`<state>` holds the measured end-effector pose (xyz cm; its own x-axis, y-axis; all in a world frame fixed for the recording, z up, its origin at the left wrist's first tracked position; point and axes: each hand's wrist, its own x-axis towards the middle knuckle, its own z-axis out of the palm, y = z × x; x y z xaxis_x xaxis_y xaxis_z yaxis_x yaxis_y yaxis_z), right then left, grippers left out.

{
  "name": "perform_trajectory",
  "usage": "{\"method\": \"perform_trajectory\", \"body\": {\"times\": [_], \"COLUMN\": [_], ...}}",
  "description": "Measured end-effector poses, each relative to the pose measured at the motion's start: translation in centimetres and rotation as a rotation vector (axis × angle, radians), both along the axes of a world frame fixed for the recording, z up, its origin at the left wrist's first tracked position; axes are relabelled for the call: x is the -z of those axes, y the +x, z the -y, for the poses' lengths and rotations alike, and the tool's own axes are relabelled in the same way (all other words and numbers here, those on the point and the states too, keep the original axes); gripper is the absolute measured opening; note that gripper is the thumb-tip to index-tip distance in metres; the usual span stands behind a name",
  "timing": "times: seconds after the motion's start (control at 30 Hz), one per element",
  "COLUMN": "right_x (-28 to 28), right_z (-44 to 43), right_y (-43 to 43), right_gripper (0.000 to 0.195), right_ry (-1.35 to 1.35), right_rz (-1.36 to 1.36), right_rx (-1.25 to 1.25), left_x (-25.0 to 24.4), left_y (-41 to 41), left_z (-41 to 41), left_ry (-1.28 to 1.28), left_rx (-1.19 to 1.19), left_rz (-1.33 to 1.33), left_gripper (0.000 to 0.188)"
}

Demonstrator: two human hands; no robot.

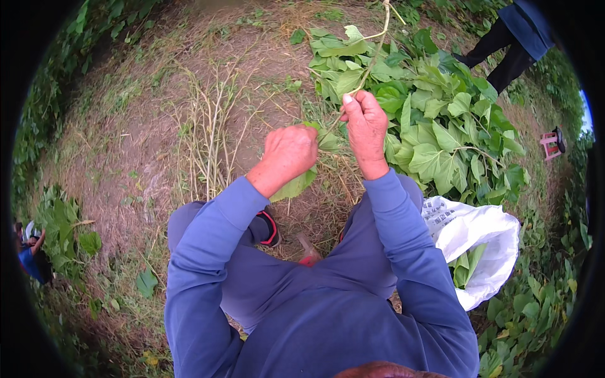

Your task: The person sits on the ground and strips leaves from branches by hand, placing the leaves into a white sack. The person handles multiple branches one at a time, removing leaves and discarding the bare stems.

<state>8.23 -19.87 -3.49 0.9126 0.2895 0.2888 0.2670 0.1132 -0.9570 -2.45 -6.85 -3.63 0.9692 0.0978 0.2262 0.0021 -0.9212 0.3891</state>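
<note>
My right hand (366,125) pinches a thin, pale branch (375,59) between thumb and fingers. Its bare upper stretch runs up past the top of the view. Lower and to the left, my left hand (290,151) is curled at the branch's leafy lower end, back of the hand upward. A broad green leaf (295,185) sticks out beneath that fist, and another leaf (329,141) shows between the hands. The left fingertips are hidden, so their exact hold is not visible. Beyond my right hand lies a big heap of leafy cut branches (439,127).
Stripped bare branches (212,132) lie on the ground to the left. A white woven sack (496,255) with leaves inside gapes by my right thigh. Someone in dark trousers (501,47) stands behind the heap. Far right is a pink stool (549,145); another person (33,257) is far left.
</note>
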Motion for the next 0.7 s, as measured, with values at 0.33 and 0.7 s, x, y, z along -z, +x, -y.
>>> {"method": "perform_trajectory", "body": {"times": [0.33, 0.7], "right_x": [-0.5, -0.3], "right_z": [0.5, 0.4], "right_y": [0.0, -0.2], "right_gripper": [0.015, 0.015], "right_ry": [-0.019, -0.056], "right_rz": [-0.004, -0.017], "right_rx": [0.0, -0.028], "left_x": [0.3, 0.8], "left_y": [-0.1, -0.4], "left_z": [0.4, 0.5], "left_ry": [-0.027, 0.014], "left_rx": [0.026, 0.056], "left_rz": [-0.013, 0.013], "left_gripper": [0.012, 0.012]}}
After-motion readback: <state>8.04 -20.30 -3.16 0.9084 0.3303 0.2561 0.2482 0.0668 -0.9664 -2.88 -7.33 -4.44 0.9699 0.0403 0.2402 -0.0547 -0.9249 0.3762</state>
